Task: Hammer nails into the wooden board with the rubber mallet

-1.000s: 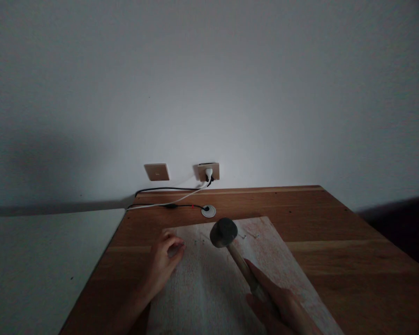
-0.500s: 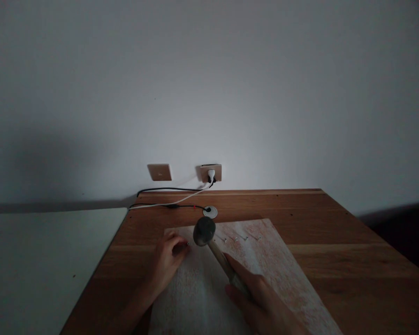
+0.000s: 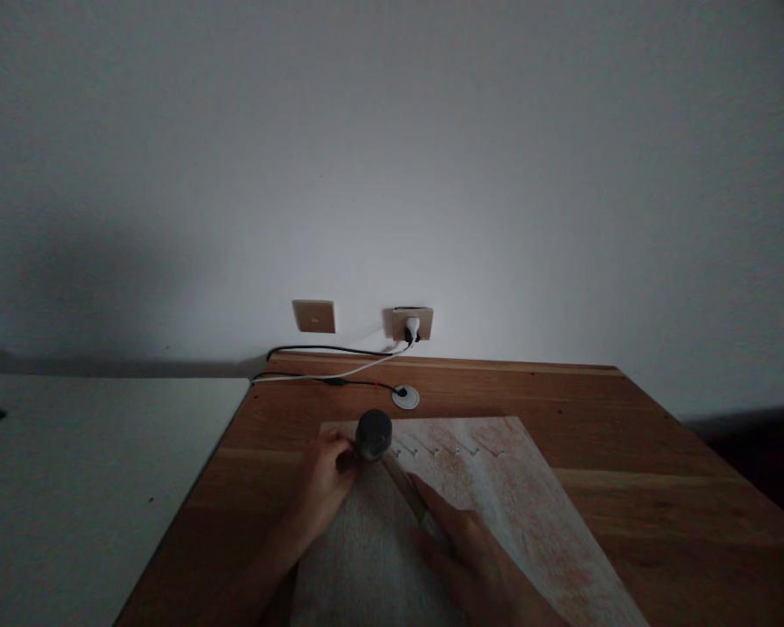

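Observation:
A pale board [image 3: 496, 505] with a reddish tint lies on the brown wooden table [image 3: 627, 435]. My right hand [image 3: 476, 566] is closed round the wooden handle of a mallet [image 3: 374, 434], whose dark head sits low near the board's far left corner. My left hand [image 3: 330, 483] rests on the board beside that head, fingers pinched on a small nail that I can barely see. A row of small nails [image 3: 448, 452] stands along the board's far edge to the right of the mallet head.
A white table [image 3: 71, 488] adjoins on the left. On the wall are a blank plate [image 3: 314, 316] and a socket [image 3: 412, 323] with plugs. Black and white cables [image 3: 327, 376] run along the table's back edge to a white round grommet [image 3: 406, 397].
The mallet head has swung left and down, from mid-board to right beside my left hand's fingertips. My right hand followed leftward. The view shifted slightly.

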The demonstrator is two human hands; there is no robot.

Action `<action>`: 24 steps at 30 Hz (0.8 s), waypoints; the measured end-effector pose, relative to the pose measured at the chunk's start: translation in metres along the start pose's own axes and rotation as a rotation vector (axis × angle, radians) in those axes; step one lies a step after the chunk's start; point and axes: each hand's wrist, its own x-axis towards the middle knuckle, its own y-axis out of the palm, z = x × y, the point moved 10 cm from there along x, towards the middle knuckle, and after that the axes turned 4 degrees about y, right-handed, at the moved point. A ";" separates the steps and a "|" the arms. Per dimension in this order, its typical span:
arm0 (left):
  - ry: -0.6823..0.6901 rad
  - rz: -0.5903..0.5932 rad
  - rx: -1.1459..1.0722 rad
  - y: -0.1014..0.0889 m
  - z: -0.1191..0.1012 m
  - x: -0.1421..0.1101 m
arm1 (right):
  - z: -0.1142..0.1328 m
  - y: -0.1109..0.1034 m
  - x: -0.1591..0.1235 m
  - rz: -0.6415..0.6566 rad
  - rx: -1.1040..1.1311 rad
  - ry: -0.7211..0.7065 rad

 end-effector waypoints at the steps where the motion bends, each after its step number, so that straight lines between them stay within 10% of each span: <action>1: -0.006 -0.001 0.006 0.000 0.001 0.000 | -0.002 0.000 0.000 -0.009 -0.013 0.010; 24: -0.007 -0.065 -0.004 -0.004 -0.005 0.001 | -0.010 0.004 -0.006 -0.057 -0.013 -0.033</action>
